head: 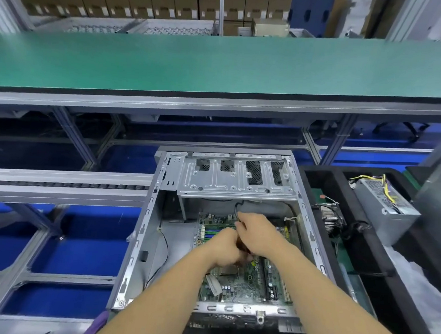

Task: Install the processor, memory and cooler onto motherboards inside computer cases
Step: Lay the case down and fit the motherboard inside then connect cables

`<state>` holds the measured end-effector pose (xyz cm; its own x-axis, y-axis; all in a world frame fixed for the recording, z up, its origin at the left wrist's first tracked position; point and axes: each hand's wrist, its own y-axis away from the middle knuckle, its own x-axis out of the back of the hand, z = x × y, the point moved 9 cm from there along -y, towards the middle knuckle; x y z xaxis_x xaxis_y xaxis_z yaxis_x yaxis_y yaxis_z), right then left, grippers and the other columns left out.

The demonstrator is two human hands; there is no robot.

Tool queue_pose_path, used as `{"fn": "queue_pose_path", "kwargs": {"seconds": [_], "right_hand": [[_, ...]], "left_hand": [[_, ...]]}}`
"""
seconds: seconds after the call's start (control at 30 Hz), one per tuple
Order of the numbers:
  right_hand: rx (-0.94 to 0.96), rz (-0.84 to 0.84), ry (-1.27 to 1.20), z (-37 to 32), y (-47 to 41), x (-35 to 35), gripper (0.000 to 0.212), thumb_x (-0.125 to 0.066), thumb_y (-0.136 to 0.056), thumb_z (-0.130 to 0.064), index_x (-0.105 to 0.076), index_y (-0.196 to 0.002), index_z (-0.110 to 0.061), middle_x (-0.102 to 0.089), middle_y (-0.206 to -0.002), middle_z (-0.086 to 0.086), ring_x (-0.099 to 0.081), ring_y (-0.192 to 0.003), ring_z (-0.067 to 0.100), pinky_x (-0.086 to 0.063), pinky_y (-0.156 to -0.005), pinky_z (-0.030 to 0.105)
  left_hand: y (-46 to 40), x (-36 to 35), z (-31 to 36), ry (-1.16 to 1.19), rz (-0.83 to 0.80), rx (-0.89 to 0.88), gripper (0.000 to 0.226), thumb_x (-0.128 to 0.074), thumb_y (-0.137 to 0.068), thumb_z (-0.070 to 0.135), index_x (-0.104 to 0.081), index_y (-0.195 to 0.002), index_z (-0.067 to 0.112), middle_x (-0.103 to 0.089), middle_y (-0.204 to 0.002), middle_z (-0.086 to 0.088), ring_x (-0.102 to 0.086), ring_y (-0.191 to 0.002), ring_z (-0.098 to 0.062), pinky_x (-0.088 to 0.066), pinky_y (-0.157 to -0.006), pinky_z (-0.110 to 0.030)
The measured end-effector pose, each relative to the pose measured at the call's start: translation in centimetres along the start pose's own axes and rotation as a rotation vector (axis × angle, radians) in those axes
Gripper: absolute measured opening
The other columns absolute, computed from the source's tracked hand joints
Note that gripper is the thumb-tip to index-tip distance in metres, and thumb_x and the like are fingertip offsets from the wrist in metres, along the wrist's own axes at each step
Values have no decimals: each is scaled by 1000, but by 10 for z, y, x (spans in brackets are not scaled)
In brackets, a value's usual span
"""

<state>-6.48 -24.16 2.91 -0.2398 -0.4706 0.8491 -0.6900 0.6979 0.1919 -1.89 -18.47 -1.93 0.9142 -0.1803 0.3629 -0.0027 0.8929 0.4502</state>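
Head view: a metal computer case (141,239) lies open with a green board (242,280) inside. Both hands meet over the board, left hand (224,248) and right hand (259,234), fingers curled. What they hold is hidden.

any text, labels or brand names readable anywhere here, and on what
None can be read.
White labels on the cardboard boxes: too blurred.
Printing on the motherboard: too small.
White tag lying on the motherboard: no legible text.
Label on the power supply: blurred.
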Motion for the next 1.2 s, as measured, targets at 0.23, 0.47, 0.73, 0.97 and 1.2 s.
{"fn": "queue_pose_path", "kwargs": {"seconds": [0.23,0.47,0.73,0.97,1.2], "right_hand": [[49,641,66,22,14,130,46,-49,-103,-26,-42,-58,-21,-46,-62,-3,-46,-59,20,-35,-60,33],[-211,534,-199,102,-11,120,34,-44,-107,-30,-59,-135,-18,-61,-124,11,-55,-106,26,-45,-92,39],[-221,561,-293,109,-12,117,26,-44,-106,-28,-56,-129,-29,-65,-96,0,-61,-82,23,-46,-70,36],[-247,547,-284,109,-12,117,30,-41,-105,-23,-54,-132,-29,-62,-81,-3,-61,-71,22,-55,-67,41],[-251,541,-296,112,-13,116,31,-41,-105,-25,-52,-134,-30,-58,-78,-6,-57,-63,16,-45,-57,33]], "left_hand": [[-29,20,35,-38,197,-97,8,-78,-84,16,-74,-77,19,-73,-77,7,-63,-69,-6,-47,-65,-17],[-63,3,41,63,367,-51,7,-75,-87,16,-76,-88,9,-74,-88,-4,-69,-82,-18,-57,-79,-33],[-96,-8,54,-325,333,-47,17,-73,-86,35,-68,-75,24,-72,-81,3,-67,-79,-20,-55,-73,-33],[-104,-14,41,-359,304,-49,10,-74,-86,34,-73,-82,25,-73,-82,8,-66,-78,-16,-56,-79,-34],[-90,-24,53,-470,142,-139,24,-81,-75,46,-64,-70,31,-67,-72,13,-63,-74,-12,-53,-77,-33]]}}
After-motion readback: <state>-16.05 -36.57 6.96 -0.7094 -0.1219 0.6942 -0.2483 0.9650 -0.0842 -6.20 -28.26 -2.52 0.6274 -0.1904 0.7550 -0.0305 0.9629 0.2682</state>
